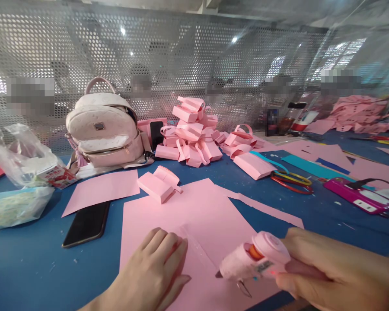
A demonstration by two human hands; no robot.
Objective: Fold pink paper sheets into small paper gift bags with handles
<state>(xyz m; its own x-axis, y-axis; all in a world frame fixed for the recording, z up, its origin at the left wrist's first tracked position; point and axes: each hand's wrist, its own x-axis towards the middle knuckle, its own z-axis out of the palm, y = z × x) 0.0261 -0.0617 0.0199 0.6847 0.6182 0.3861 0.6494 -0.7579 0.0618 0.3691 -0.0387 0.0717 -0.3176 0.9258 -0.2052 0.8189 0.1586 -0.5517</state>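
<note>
My right hand (pixel 337 263) is wrapped around the handle of a pink glue gun (pixel 257 259). Its dark nozzle points left, close above a large pink paper sheet (pixel 214 207). A thin glossy line, like glue, runs across the sheet toward the nozzle. My left hand (pixel 155 263) rests on the same sheet, left of that line, with its fingers bent and its thumb apart; part of the fingertips is hidden. Beyond it sits a small folded pink paper box (pixel 158 183). A narrow pink paper strip (pixel 269 209) lies at the sheet's right edge.
Folded pink paper boxes (pixel 194 134) are piled at the back before a perforated metal screen (pixel 181 52). A backpack (pixel 102 125), a dark phone (pixel 87 224) and plastic bags (pixel 17 207) occupy the left. Scissors (pixel 293 181) and a magenta device (pixel 356 196) lie to the right.
</note>
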